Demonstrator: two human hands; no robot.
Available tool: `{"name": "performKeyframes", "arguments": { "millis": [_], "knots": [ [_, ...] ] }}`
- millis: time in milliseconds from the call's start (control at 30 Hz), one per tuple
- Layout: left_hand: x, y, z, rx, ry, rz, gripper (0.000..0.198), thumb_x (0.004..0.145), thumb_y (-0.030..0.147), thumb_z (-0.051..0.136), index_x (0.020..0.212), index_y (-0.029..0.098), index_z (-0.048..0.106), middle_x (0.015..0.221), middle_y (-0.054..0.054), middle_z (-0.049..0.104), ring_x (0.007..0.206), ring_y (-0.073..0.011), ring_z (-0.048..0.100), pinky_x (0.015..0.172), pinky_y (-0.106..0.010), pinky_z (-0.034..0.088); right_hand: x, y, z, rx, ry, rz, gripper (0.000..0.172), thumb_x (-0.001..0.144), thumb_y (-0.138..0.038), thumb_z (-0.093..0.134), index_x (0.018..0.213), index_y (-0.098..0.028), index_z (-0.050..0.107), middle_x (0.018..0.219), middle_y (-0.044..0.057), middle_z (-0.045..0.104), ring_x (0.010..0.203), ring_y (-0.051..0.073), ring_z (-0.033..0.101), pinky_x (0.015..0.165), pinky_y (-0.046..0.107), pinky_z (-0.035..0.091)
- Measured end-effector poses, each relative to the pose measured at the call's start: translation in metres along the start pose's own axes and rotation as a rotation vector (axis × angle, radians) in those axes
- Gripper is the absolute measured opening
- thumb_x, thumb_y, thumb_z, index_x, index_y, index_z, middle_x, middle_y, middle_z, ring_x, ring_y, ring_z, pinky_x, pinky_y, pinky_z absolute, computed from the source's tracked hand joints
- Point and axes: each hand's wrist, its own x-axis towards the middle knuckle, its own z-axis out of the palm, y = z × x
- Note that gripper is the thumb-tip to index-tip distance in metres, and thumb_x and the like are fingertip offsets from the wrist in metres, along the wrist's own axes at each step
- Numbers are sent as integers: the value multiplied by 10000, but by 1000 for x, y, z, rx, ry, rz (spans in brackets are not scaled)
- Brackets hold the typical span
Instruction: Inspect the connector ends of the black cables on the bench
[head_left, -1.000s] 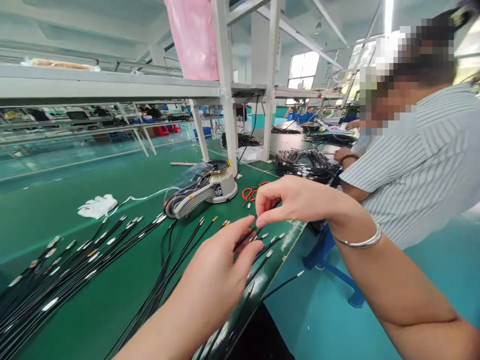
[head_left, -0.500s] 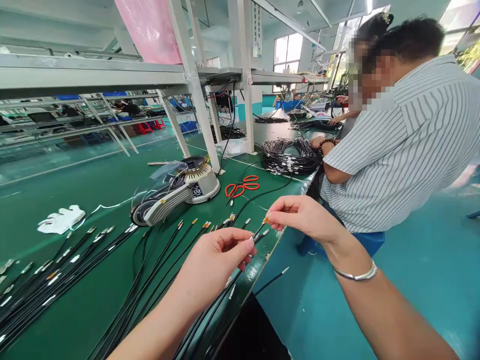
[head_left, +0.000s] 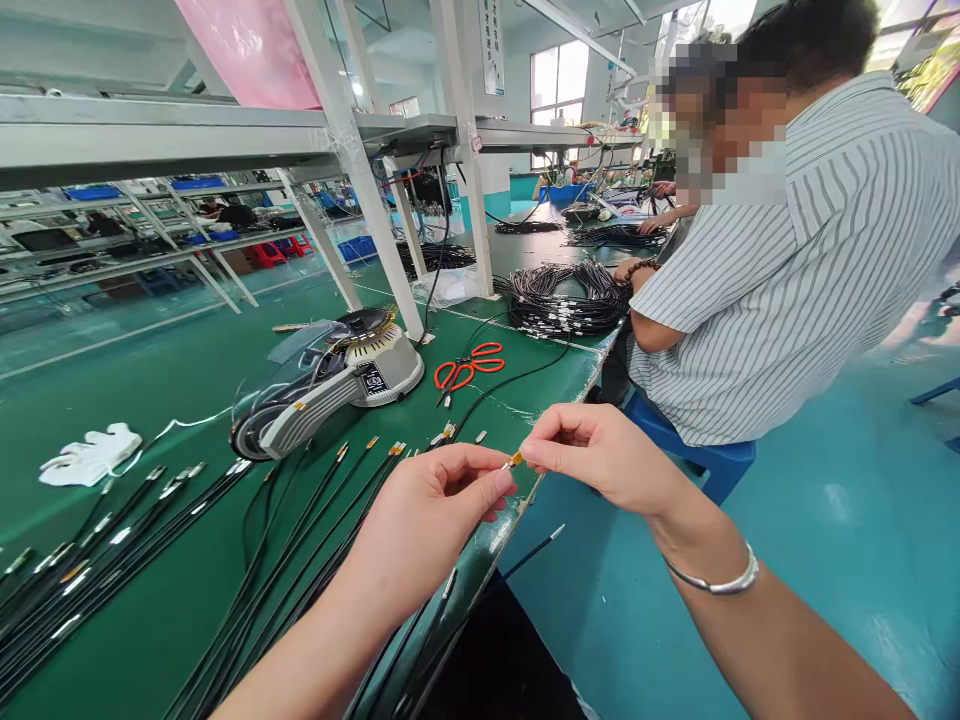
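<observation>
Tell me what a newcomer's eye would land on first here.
The two bare hands come first: the left hand and right hand meet at the front edge of the green workbench, pinching a gold-tipped wire end. Behind them lie orange scissors beside a tape dispenser. To the right, a co-worker in a striped shirt sits beside a heap of black wires.

Bench [head_left: 540, 395] runs ahead, away from the viewer. On it: tape dispenser [head_left: 337, 380] near the middle, gloves [head_left: 90, 458] to its left, scissors [head_left: 469, 367] to its right, cable coil [head_left: 566, 300] behind the scissors. Loose cables [head_left: 112, 545] lie in rows before the dispenser, ends toward it. Co-worker [head_left: 795, 270] sits right of the bench on a stool [head_left: 697, 455], beside the coil. Post [head_left: 352, 170] rises behind the dispenser.
</observation>
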Motion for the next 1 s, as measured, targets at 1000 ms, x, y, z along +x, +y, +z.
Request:
{"name": "performKeyframes", "arguments": {
  "millis": [1000],
  "knots": [
    [-8, -30, -4, -61, -64, -70, 212, 761, 355, 646, 818, 159, 705, 651, -1, 623, 614, -133, 518, 606, -236, 410, 3, 12, 19, -42, 6, 58, 188, 764, -340, 651, 697, -168, 618, 642, -10, 595, 600, 116, 499, 564, 244, 386]
  ]
}}
